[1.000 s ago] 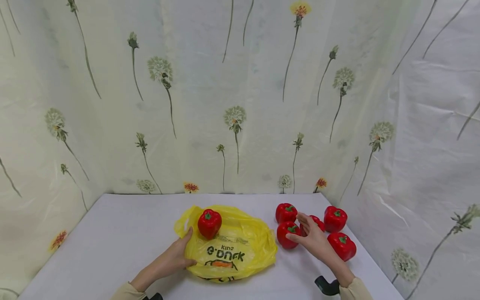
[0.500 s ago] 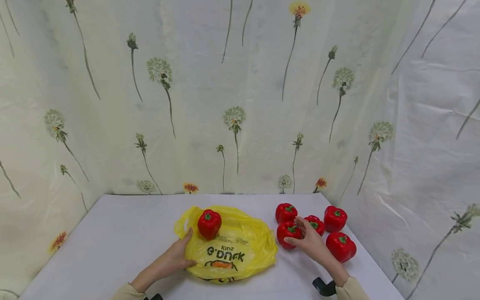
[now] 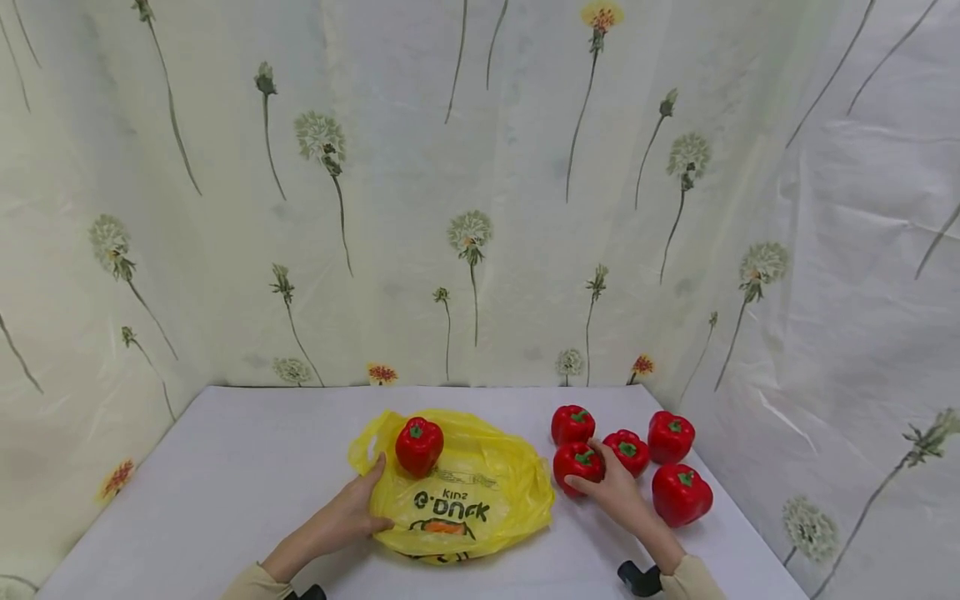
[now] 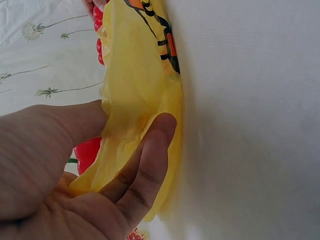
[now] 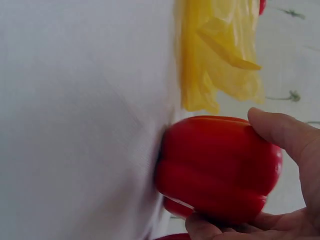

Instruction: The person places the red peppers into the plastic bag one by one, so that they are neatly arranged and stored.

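A yellow plastic bag (image 3: 510, 487) with printed lettering lies on the table, and a red bell pepper (image 3: 419, 448) sits at its left end. My left hand (image 3: 347, 514) holds the bag's left edge. In the left wrist view the thumb goes behind the yellow film (image 4: 132, 75) while the fingers lie on its near side. Right of the bag, my right hand (image 3: 621, 493) grips another red bell pepper (image 3: 573, 472). The right wrist view has this pepper (image 5: 215, 165) between thumb and fingers, low against the table; the fingers are partly hidden behind it.
Close around my right hand stand more red bell peppers: one behind (image 3: 572, 423), one beside the fingers (image 3: 630, 450), and two farther right, at the back (image 3: 671, 437) and nearer (image 3: 681, 496). A dandelion-print curtain (image 3: 517, 208) hangs behind the white table (image 3: 262, 450).
My right hand has moved slightly left and closed its thumb and fingers around the front-left bell pepper. The left hand and the bag stay where they were.
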A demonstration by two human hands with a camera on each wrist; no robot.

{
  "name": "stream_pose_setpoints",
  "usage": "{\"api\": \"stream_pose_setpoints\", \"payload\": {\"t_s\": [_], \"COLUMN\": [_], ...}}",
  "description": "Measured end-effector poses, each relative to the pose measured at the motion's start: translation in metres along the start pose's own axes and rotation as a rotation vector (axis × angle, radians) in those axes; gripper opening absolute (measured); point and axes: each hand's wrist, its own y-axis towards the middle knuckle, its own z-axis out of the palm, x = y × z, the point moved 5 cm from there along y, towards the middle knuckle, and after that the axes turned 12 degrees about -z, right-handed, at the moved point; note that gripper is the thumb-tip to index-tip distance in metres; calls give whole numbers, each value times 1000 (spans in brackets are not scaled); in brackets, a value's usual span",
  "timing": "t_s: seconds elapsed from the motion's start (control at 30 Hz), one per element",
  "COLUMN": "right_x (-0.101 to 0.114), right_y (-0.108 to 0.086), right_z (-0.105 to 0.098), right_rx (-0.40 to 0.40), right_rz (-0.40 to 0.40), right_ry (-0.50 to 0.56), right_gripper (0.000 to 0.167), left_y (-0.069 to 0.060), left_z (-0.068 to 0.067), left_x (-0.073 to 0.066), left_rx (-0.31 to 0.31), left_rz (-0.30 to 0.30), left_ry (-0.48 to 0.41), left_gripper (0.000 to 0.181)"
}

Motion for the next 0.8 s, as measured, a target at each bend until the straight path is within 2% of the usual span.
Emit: {"api": "stream_pose_setpoints", "payload": {"t_s": [0.17, 0.4, 0.6, 0.8], "right_x": [-7, -15, -13, -13], "right_y": [2, 2, 0, 0], "right_z": [6, 7, 3, 3], "right_rx": [6, 6, -3, 8], "right_rz": [25, 107, 96, 92], "right_ry": [-4, 7, -37, -38], "right_gripper": [104, 111, 111, 108], "left_y": [2, 4, 2, 1], "left_z": [1, 2, 1, -1], "left_x": [2, 4, 2, 1], "left_rx": [-1, 3, 9, 1], "left_rz": [-4, -8, -6, -14], "left_ry": [-11, -18, -30, -13], "left_gripper": [102, 101, 101, 102]}}
